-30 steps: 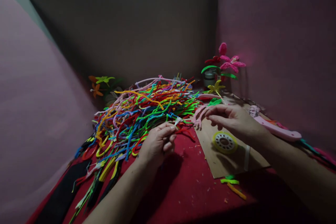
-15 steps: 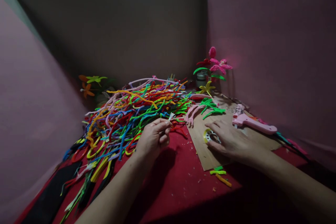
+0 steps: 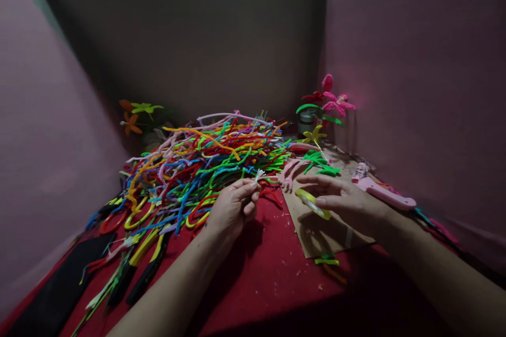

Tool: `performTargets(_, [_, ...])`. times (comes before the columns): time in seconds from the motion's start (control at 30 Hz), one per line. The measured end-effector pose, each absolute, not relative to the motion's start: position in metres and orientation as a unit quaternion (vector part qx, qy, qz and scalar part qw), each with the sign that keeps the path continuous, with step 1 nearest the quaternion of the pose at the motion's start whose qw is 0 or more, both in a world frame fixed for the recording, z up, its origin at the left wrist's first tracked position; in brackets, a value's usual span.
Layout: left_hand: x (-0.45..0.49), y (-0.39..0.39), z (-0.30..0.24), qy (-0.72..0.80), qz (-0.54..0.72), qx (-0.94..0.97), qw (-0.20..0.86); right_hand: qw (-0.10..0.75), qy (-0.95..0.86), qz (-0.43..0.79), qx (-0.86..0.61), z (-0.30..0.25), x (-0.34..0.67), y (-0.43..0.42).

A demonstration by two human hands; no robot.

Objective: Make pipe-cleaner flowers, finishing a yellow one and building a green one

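My left hand (image 3: pixel 233 208) is closed in a pinch on a small white tuft of pipe cleaner (image 3: pixel 259 174), beside the big pile of coloured pipe cleaners (image 3: pixel 197 163). My right hand (image 3: pixel 348 200) holds a yellow-green tape roll (image 3: pixel 313 204) by its edge, lifted just above the brown cardboard sheet (image 3: pixel 316 234). Pink pipe cleaner pieces (image 3: pixel 290 171) and green ones (image 3: pixel 318 160) lie just beyond my right fingers.
A pink glue gun (image 3: pixel 381 192) lies on the right. Finished pipe-cleaner flowers (image 3: pixel 332 100) stand in a jar at the back right; orange and green flowers (image 3: pixel 136 116) stand at the back left. Green and orange scraps (image 3: pixel 328 264) lie on the red cloth (image 3: pixel 269 279). Walls enclose the sides.
My right hand went down onto the tape roll on the cardboard, then picked it up and tilted it. My left hand kept its pinch on the white tuft.
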State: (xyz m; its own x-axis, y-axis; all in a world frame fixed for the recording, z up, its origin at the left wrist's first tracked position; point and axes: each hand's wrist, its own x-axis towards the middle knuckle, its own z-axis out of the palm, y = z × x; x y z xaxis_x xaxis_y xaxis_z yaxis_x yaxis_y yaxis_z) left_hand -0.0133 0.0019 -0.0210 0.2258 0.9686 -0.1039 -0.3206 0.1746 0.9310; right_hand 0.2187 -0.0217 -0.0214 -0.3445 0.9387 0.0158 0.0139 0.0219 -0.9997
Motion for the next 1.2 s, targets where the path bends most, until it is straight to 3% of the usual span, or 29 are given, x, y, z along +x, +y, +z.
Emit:
performTargets(0.23, [-0.013,-0.004,-0.017,0.354,0.503,0.393,0.683,0.396,-0.522,0.655,-0.376,-0.020,0.195,-0.012])
performTargets(0.43, [-0.012,-0.007,-0.012,0.333,0.512,0.384,0.692,0.401,-0.579,0.604,-0.372,-0.018,0.178,-0.005])
performTargets(1.0, [-0.022,-0.007,-0.002,0.330,0.559,0.348,0.676,0.304,-0.608,0.661,-0.318,-0.018,0.155,0.013])
performTargets(1.2, [-0.029,-0.004,0.001,0.340,0.567,0.351,0.663,0.319,-0.576,0.675,-0.332,-0.017,0.156,0.012])
